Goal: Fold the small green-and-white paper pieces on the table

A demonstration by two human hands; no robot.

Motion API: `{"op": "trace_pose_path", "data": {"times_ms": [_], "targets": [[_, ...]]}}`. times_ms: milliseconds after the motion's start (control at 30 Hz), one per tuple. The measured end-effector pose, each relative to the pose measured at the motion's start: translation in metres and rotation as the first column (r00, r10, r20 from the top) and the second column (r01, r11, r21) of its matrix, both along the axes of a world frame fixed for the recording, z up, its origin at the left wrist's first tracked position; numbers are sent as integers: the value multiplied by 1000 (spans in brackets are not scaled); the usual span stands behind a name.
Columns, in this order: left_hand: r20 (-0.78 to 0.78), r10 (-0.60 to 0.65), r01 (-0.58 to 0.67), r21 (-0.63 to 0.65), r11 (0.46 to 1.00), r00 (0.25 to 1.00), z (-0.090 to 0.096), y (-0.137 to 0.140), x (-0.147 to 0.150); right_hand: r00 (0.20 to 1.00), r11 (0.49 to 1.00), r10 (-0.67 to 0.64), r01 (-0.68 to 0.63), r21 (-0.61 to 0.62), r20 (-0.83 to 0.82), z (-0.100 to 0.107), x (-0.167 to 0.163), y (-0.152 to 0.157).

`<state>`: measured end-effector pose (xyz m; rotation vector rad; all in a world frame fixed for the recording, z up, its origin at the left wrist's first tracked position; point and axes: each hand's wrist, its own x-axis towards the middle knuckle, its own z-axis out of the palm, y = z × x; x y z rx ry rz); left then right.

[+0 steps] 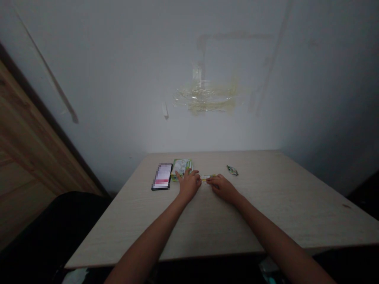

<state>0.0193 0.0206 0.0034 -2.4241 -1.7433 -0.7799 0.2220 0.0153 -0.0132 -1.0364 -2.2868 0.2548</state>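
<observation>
A small, flat strip or packet [204,178] in white, yellow and green lies low over the table between my two hands. My left hand [188,184] has its thumb side closed at the strip's left end, while its other fingers spread over the near edge of a larger green and white packet [181,165]. At the strip's right end, the fingers of my right hand [224,188] are pressed together on it. Much of the strip is covered by my fingers, so its exact kind does not show.
Left of the green packet lies a phone [162,176] with a lit, blurred screen. A small crumpled wrapper [232,170] rests to the right of my right hand. The pale wooden table [133,221] meets a wall [130,98] with tape on it. A dark chair-like shape [56,228] stands at left.
</observation>
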Motion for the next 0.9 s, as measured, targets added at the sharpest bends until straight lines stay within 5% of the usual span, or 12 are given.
{"op": "trace_pose_path", "data": {"times_ms": [900], "targets": [[-169, 86, -92, -31, 995, 982, 6, -9, 17, 998, 998, -3, 0, -58, -67, -3, 1, 8]]}}
